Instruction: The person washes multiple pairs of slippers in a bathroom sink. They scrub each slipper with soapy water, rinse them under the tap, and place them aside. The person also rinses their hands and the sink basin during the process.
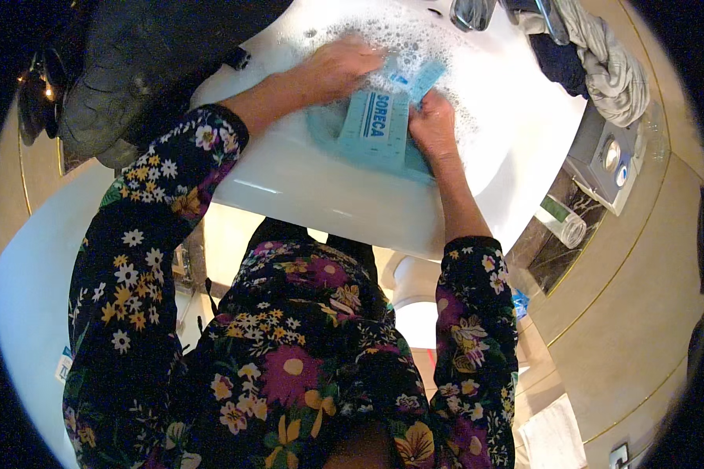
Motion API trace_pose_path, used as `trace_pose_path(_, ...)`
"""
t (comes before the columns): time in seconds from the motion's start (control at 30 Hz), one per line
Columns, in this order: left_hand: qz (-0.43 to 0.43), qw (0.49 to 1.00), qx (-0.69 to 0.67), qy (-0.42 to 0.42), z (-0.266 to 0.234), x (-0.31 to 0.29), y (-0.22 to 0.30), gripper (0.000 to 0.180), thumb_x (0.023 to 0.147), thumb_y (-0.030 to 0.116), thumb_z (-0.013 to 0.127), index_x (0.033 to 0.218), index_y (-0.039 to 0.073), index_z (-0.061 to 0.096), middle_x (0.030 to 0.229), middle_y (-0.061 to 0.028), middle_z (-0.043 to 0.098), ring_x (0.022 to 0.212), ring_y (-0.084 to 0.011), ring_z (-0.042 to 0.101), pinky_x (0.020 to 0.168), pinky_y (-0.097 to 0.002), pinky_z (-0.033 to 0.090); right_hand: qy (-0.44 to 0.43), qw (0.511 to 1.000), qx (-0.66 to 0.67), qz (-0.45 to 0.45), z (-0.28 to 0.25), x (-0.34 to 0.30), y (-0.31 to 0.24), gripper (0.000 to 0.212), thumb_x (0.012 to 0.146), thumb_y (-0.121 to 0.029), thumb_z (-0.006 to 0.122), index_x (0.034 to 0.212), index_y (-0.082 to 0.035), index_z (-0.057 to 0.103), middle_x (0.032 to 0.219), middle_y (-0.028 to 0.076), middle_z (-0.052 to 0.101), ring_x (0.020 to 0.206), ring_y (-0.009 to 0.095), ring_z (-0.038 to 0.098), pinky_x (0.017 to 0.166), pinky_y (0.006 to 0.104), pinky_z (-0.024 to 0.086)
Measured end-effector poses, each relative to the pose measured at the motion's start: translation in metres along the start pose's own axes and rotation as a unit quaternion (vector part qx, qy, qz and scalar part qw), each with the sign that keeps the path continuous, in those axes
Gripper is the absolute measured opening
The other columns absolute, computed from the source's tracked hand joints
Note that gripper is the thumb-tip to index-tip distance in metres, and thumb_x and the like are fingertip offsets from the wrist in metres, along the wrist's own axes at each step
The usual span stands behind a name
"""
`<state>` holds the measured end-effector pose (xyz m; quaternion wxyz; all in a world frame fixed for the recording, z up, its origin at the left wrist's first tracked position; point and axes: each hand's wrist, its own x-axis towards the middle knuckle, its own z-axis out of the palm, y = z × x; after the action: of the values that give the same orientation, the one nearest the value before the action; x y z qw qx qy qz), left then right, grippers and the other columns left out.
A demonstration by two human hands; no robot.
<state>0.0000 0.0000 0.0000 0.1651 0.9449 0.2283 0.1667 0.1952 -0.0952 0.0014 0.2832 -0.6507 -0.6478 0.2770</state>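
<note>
A white sink (281, 190) holds soapy water with foam (403, 30). Partly in that water lies a light-blue cloth (371, 129) with dark blue lettering. My right hand (434, 125) is closed in a fist on the right side of the cloth, and a short flap (425, 80) of it sticks up by the thumb. At the cloth's upper left, my left hand (336, 70) is bent with its fingers closed on the fabric. Foam and the cloth cover its fingertips.
A metal tap (473, 11) stands at the sink's far edge. Dark clothing (133, 70) is bunched at the left. To the right are a grey twisted cloth (606, 66), a grey box (598, 159) and a clear container with a green label (562, 219) lying on a dark counter.
</note>
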Motion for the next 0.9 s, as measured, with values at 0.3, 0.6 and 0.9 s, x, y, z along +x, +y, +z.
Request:
trace_pose_path(0.3, 0.056, 0.995, 0.054, 0.056, 0.001, 0.015, 0.005, 0.007, 0.074, 0.011, 0.052, 0.079, 0.007, 0.055, 0.079, -0.0092, 0.056, 0.076, -0.0272, 0.056, 0.068, -0.038, 0.047, -0.011, 0.999, -0.026, 0.03, -0.007, -0.004, -0.003, 0.02, 0.069, -0.013, 0.064, 0.086, -0.004, 0.058, 0.072, 0.019, 0.06, 0.069, 0.036, 0.059, 0.064, 0.0432, 0.047)
trace_pose_path(0.6, -0.094, 0.985, 0.033, -0.14, -0.035, -0.001, 0.031, 0.009, 0.073, 0.013, 0.056, 0.077, 0.005, 0.056, 0.08, -0.0105, 0.056, 0.084, -0.0282, 0.054, 0.075, -0.038, 0.045, 0.014, 1.0, 0.013, 0.018, -0.01, -0.001, -0.003, 0.02, 0.07, -0.013, 0.063, 0.089, -0.006, 0.058, 0.078, 0.018, 0.061, 0.074, 0.036, 0.059, 0.067, 0.0423, 0.046)
trace_pose_path(0.9, -0.006, 0.993, -0.067, -0.092, -0.053, -0.031, 0.055, 0.044, 0.063, 0.035, 0.073, 0.089, 0.002, 0.059, 0.092, -0.0128, 0.054, 0.091, -0.0287, 0.051, 0.083, -0.0415, 0.039, 0.012, 0.999, -0.032, 0.036, -0.002, 0.001, -0.001, 0.021, 0.07, -0.017, 0.064, 0.084, -0.004, 0.058, 0.076, 0.019, 0.06, 0.073, 0.037, 0.057, 0.067, 0.0447, 0.046)
